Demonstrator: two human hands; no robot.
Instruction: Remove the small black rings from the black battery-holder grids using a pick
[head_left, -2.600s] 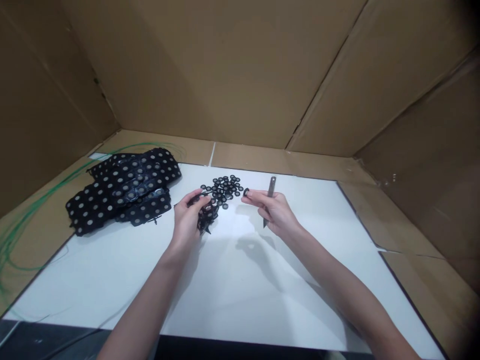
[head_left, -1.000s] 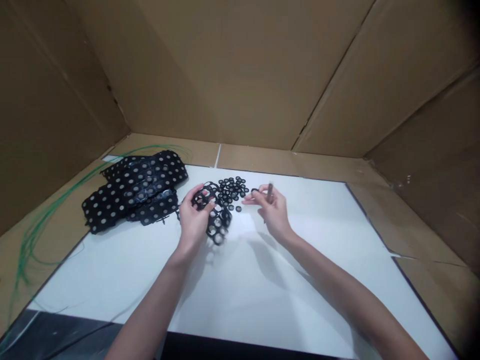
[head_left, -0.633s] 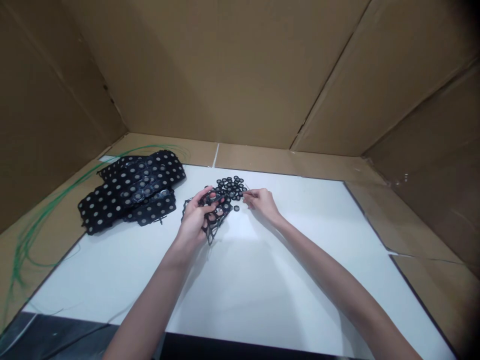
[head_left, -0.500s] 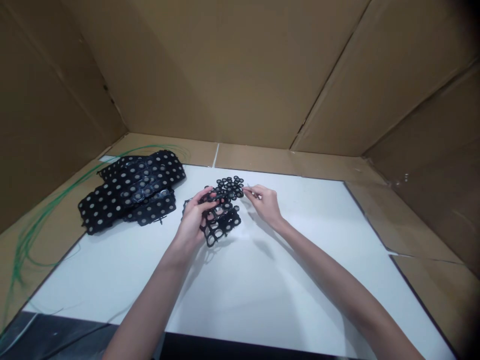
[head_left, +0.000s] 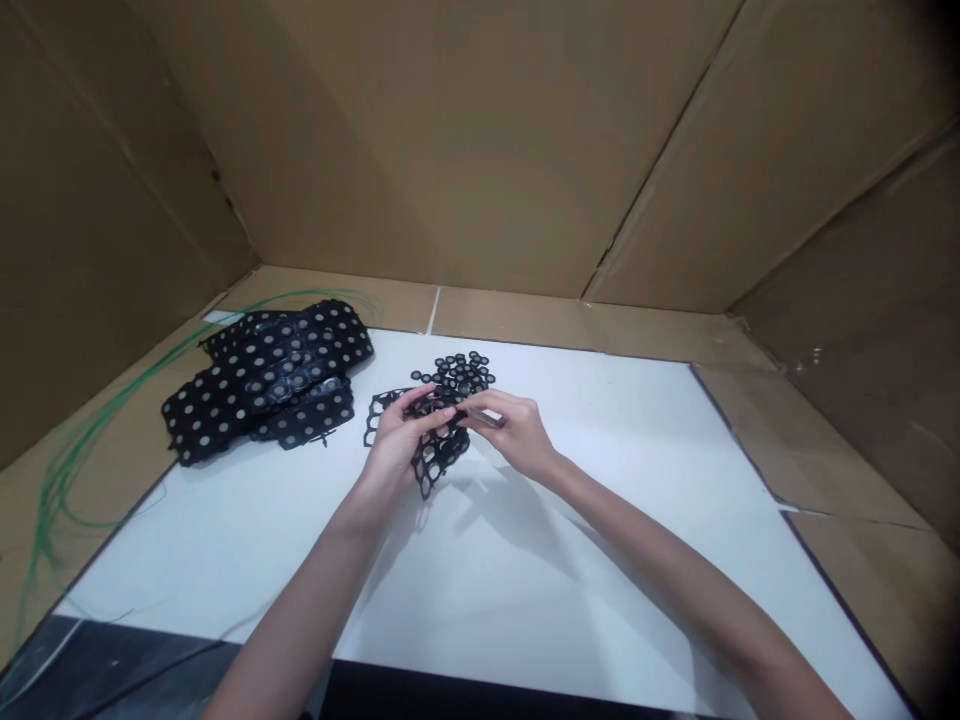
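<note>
My left hand (head_left: 399,440) grips a black perforated sheet (head_left: 427,470), its thumb and fingers closed on the upper part. Large open holes show along the sheet's lower and left edges, and some discs still sit in the part at the right. At the sheet's right edge, my right hand (head_left: 517,428) is closed in a pinch, its fingertips close to my left thumb. A thin greyish streak shows by those fingers; I cannot make out what they hold. Just behind both hands lies a pile of small black rings (head_left: 463,370) with pale centres.
Several black sheets with pale dots (head_left: 262,385) are stacked at the left of the white tabletop (head_left: 465,590). Green strands (head_left: 97,430) trail along the left side. Cardboard walls (head_left: 450,150) enclose the back and sides.
My right hand has moved left and toward me, from the ring pile to the sheet's edge. The sheet in my left hand has tilted, and more of the pile shows.
</note>
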